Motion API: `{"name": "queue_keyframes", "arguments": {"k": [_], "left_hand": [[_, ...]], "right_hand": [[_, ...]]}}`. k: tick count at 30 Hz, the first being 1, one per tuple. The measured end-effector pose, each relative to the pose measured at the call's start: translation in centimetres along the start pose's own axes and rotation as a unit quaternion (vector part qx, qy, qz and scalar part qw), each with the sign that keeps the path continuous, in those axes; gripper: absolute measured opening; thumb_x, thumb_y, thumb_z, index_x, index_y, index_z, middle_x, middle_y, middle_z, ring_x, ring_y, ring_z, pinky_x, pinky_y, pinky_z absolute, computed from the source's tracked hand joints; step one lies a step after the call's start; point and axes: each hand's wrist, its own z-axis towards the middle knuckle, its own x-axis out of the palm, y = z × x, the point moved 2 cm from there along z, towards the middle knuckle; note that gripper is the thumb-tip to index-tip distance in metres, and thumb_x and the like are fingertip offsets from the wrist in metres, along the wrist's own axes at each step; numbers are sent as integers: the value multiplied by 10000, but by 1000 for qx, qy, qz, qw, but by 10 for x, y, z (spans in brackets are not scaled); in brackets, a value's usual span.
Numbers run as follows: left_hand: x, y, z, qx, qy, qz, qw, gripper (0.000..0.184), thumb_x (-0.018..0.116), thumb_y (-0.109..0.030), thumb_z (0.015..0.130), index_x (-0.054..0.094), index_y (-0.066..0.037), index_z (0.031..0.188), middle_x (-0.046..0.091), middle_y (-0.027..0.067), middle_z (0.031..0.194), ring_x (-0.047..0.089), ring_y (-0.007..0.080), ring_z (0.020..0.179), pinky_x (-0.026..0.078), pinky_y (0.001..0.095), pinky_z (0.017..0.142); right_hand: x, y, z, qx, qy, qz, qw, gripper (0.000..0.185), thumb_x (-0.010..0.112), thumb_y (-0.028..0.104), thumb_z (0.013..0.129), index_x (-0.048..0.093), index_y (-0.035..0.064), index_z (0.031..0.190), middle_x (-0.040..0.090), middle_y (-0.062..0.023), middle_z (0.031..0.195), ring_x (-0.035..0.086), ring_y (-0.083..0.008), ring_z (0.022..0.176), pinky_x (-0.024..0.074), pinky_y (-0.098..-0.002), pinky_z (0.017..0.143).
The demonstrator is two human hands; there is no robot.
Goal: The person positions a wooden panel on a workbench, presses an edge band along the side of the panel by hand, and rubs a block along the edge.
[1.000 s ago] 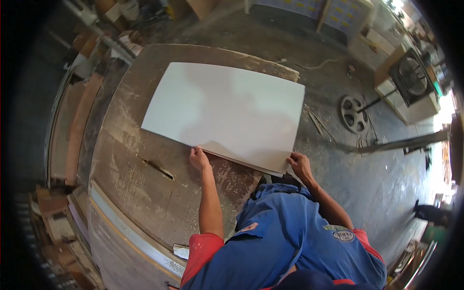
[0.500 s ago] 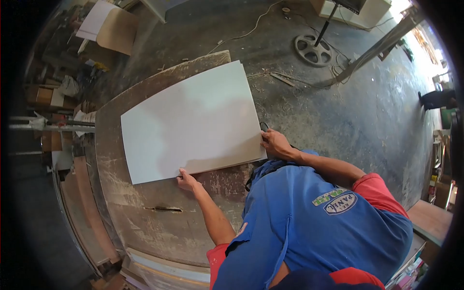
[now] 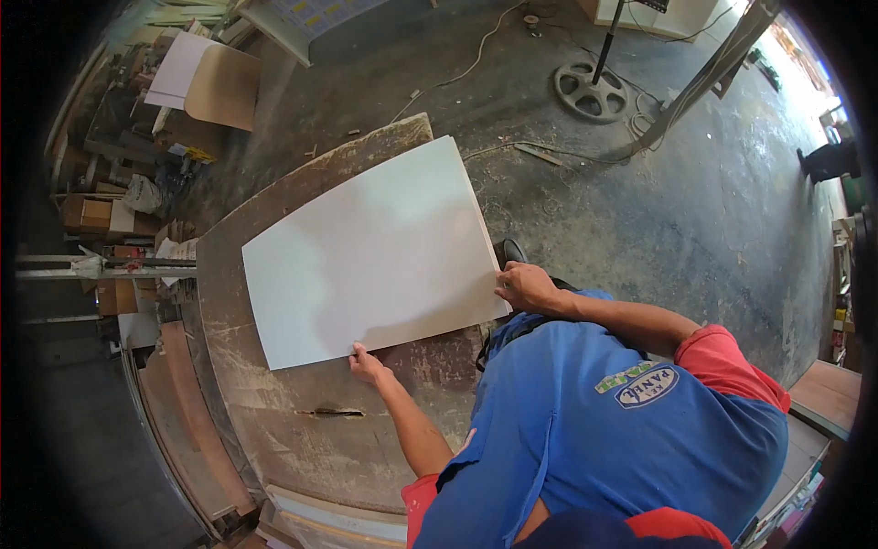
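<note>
A large white panel (image 3: 375,256) lies over the worn brown worktable (image 3: 274,448), its right edge showing a doubled line, like a second layer underneath. My left hand (image 3: 368,364) is closed on the panel's near edge, thumb on top and the other fingers mostly hidden below. At the near right corner, my right hand (image 3: 528,287) grips the right edge with curled fingers. Both hands are in contact with the same panel.
A slot (image 3: 334,414) cuts the tabletop near my left forearm. Beyond the table stand a wheel-shaped metal base (image 3: 591,91) with a pole and a cable (image 3: 476,57) on the floor. Boards (image 3: 187,403) and cardboard boxes (image 3: 96,215) crowd the left. A dark shoe (image 3: 512,252) shows beside the panel.
The whole view has shifted, so the table and panel appear lower and slightly to the right. Both hands keep their hold on the panel; more of the shoe shows.
</note>
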Motion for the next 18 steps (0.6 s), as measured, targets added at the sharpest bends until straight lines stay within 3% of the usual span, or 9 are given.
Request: {"name": "queue_keyframes", "arguments": {"k": [2, 4, 5, 7, 9, 11, 13, 16, 18], "left_hand": [[3, 10, 10, 26, -13, -25, 999, 307, 668, -272, 955, 640, 30, 906, 645, 63, 766, 538, 219, 676, 451, 423, 626], [3, 13, 13, 32, -15, -11, 999, 326, 667, -285, 950, 642, 37, 906, 660, 79, 768, 559, 247, 692, 461, 439, 650], [3, 16, 14, 36, -16, 4, 999, 345, 666, -298, 945, 645, 44, 906, 674, 94, 771, 580, 276, 709, 472, 455, 674], [4, 21, 15, 72, -37, 7, 997, 361, 663, -310, 942, 650, 49, 910, 688, 123, 793, 592, 291, 714, 475, 453, 680], [6, 18, 9, 115, -64, 33, 991, 433, 637, -369, 925, 665, 63, 918, 707, 208, 841, 635, 342, 740, 482, 462, 699], [5, 11, 2, 124, -60, 85, 987, 464, 616, -405, 904, 680, 53, 929, 706, 234, 857, 655, 383, 770, 488, 484, 708], [0, -11, -20, 124, -77, 96, 985, 497, 596, -436, 882, 686, 49, 933, 704, 249, 886, 664, 412, 815, 494, 499, 727], [4, 2, -4, 147, -85, 109, 979, 496, 587, -432, 887, 686, 49, 958, 691, 258, 886, 653, 427, 870, 503, 513, 763], [6, 6, -3, 159, -96, 141, 972, 517, 583, -441, 900, 678, 56, 1007, 657, 292, 981, 630, 442, 938, 509, 522, 796]], "right_hand": [[-3, 1, 2, 7, 13, -3, 1000, 289, 669, 288, 883, 685, 14, 972, 643, -159, 892, 648, -343, 888, 545, -453, 761], [-11, 3, 0, 21, 44, 13, 999, 316, 679, 270, 891, 677, 55, 1122, 650, -159, 1014, 649, -362, 939, 528, -449, 825], [-11, 3, -1, 13, 49, 10, 999, 316, 679, 270, 891, 677, 55, 1122, 650, -159, 1014, 649, -362, 939, 528, -449, 825], [-15, 6, -3, 35, -64, 89, 993, 265, 699, 284, 870, 688, 40, 973, 671, -165, 1001, 631, -362, 1036, 525, -457, 834], [-20, 12, 0, 72, -30, 91, 993, 345, 714, 334, 863, 690, 32, 1028, 692, -175, 1049, 636, -373, 1063, 520, -470, 851], [-26, 19, 6, 169, 47, 98, 980, 439, 722, 386, 857, 687, 9, 1080, 710, -178, 1047, 661, -375, 1018, 519, -470, 850], [-13, 16, 10, 106, 47, 100, 988, 523, 732, 437, 842, 684, -20, 1093, 721, -203, 993, 686, -388, 946, 527, -464, 822], [-9, 14, 25, 130, 35, 46, 990, 518, 752, 459, 821, 703, -29, 990, 720, -220, 939, 698, -379, 914, 536, -442, 782], [-1, -2, 35, 169, 14, 20, 985, 479, 783, 427, 821, 694, -43, 842, 731, -167, 762, 732, -246, 708, 562, -350, 666]]}}
